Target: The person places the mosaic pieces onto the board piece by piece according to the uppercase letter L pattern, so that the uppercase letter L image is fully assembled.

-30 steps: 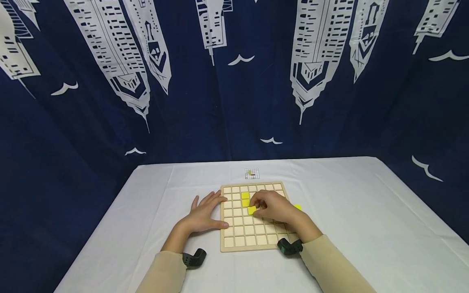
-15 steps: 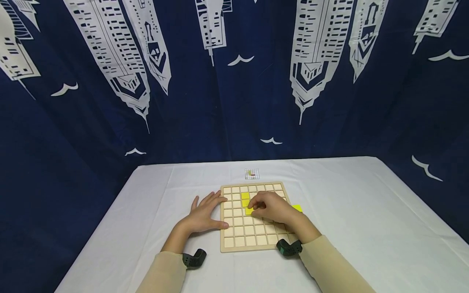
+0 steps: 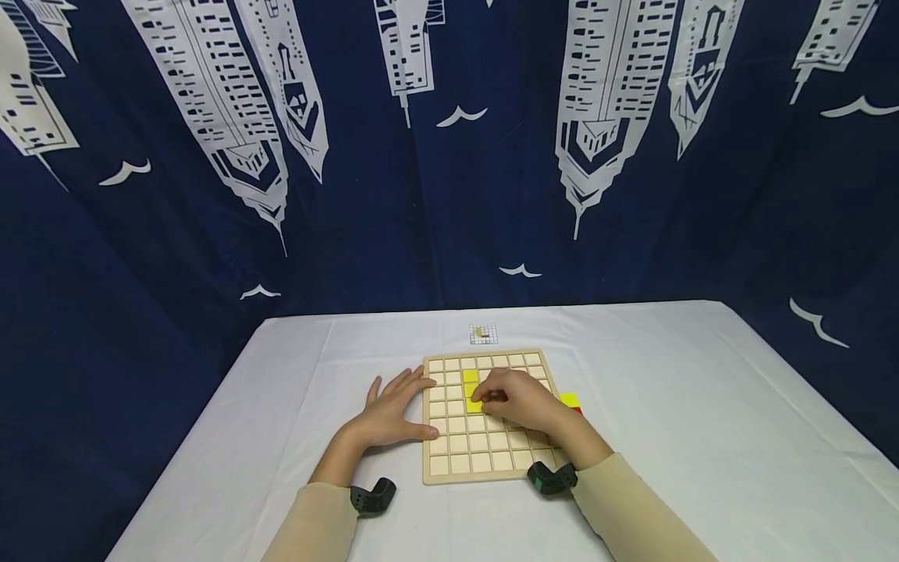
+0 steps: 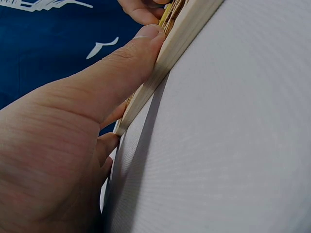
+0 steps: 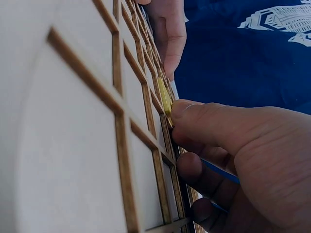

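Yellow tile (image 3: 474,405) lower, under right hand (image 3: 523,400)

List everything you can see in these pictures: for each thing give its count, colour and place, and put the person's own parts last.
Grid board: one, pale wood, middle of the table.
Yellow tiles: three showing, in the board's upper cells by the right hand.
Loose tiles: yellow over red, right of the board.
Small card: one, white, behind the board.
Tablecloth: one, white.
Curtain: dark blue, white towers.
Left hand: flat against the board's left edge.
Right hand: pinches a yellow tile.
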The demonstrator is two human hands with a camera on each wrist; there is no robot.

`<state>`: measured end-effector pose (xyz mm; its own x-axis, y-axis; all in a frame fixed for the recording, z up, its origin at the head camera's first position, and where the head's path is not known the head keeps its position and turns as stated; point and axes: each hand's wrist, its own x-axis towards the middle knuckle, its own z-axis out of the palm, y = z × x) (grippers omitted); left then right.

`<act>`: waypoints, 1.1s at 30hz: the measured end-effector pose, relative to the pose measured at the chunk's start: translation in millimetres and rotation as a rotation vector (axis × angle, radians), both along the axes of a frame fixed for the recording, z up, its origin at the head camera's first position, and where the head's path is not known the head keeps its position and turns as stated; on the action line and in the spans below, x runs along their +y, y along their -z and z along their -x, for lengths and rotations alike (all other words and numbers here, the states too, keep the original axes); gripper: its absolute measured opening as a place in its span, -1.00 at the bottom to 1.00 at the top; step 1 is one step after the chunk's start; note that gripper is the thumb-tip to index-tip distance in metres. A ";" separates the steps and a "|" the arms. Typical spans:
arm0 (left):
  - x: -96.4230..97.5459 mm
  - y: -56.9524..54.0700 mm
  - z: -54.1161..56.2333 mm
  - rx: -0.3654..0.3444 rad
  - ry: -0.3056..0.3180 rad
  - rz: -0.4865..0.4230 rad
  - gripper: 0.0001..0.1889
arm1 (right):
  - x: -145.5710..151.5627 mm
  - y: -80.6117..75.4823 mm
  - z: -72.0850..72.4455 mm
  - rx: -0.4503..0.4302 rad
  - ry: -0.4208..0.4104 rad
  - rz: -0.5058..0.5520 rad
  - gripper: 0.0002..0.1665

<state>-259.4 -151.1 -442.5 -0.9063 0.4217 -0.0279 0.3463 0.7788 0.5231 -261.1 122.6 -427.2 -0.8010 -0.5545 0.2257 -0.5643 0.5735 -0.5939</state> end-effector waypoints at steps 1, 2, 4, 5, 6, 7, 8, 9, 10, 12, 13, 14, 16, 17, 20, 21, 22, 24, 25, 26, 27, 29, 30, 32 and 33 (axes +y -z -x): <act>0.0 0.3 0.1 0.000 0.000 0.001 -0.09 | 0.0 -0.1 -0.3 0.000 0.000 0.001 -0.83; 0.0 0.4 0.1 0.000 0.000 0.001 -0.09 | 0.1 -0.1 -0.6 0.004 -0.001 0.002 -0.83; -0.2 0.6 0.2 0.001 0.000 0.001 -0.09 | 0.0 -0.4 -1.2 0.008 -0.003 0.002 -0.83; -0.4 0.8 0.3 0.000 0.000 0.000 -0.09 | 0.0 -0.3 -1.3 0.008 -0.004 0.001 -0.83; -0.6 1.0 0.3 0.000 0.000 -0.001 -0.09 | -0.1 -0.6 -1.4 0.007 -0.004 -0.002 -0.84; -0.8 1.3 0.3 -0.001 0.000 -0.002 -0.09 | -0.2 -1.1 -1.7 0.005 -0.002 -0.006 -0.84; -0.9 1.4 0.2 0.000 0.000 -0.003 -0.09 | -0.4 -1.4 -1.8 0.003 -0.003 -0.011 -0.84; -1.1 1.8 0.2 0.000 0.000 -0.004 -0.09 | -0.5 -2.0 -2.1 -0.001 -0.005 -0.015 -0.84; -1.1 2.1 0.1 0.001 -0.001 -0.004 -0.09 | -0.3 -2.7 -2.3 -0.005 -0.007 -0.021 -0.84; -1.1 2.4 -0.1 0.008 -0.005 -0.001 -0.09 | 0.8 -5.0 -2.7 -0.026 -0.011 -0.032 -0.83; -1.0 2.5 -0.2 0.013 -0.006 0.002 -0.08 | 2.1 -6.2 -2.8 -0.035 -0.016 -0.032 -0.82; -0.9 2.6 -0.2 0.018 -0.008 0.002 -0.08 | 3.7 -7.8 -2.9 -0.051 -0.018 -0.029 -0.81; -0.5 2.5 -0.2 0.026 -0.012 0.002 -0.08 | 8.5 -11.4 -2.4 -0.076 -0.015 -0.023 -0.80; -0.4 2.5 -0.2 0.028 -0.014 0.000 -0.08 | 11.4 -13.6 -2.0 -0.087 -0.013 -0.014 -0.78; 0.5 2.9 -0.6 0.033 -0.017 -0.016 -0.08 | 23.5 -19.8 0.1 -0.102 0.001 0.021 -0.75; 0.7 2.9 -0.7 0.030 -0.018 -0.015 -0.08 | 28.2 -21.8 1.1 -0.098 0.010 0.027 -0.74; 1.0 2.8 -1.0 0.028 -0.019 -0.015 -0.08 | 32.9 -23.6 2.1 -0.099 0.023 0.033 -0.73; 1.4 2.9 -1.3 0.030 -0.018 -0.015 -0.07 | 42.5 -26.6 4.0 -0.106 0.056 0.034 -0.72; 1.4 2.7 -1.5 0.028 -0.018 -0.012 -0.08 | 46.9 -28.1 5.0 -0.119 0.078 0.030 -0.72; 1.4 2.7 -1.6 0.027 -0.020 -0.009 -0.08 | 51.2 -29.4 6.0 -0.125 0.093 0.024 -0.72; 1.5 2.4 -1.8 0.026 -0.022 -0.004 -0.07 | 55.3 -30.6 7.2 -0.134 0.106 0.018 -0.72; 1.5 2.3 -1.7 0.029 -0.026 -0.004 -0.07 | 62.9 -32.7 9.4 -0.157 0.125 0.006 -0.73; 1.6 2.2 -1.7 0.032 -0.028 -0.004 -0.07 | 66.5 -33.9 10.3 -0.170 0.134 0.000 -0.72; 1.7 1.8 -1.6 0.033 -0.030 0.000 -0.08 | 73.6 -36.0 11.8 -0.189 0.152 -0.013 -0.72; 1.9 1.6 -1.4 0.036 -0.029 0.000 -0.08 | 77.3 -36.9 12.3 -0.195 0.163 -0.021 -0.73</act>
<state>-258.0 -149.2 -444.1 -0.9185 0.3954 0.0049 0.3424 0.7890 0.5102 -273.4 199.9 -390.4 -0.9075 -0.4172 0.0480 -0.3393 0.6610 -0.6693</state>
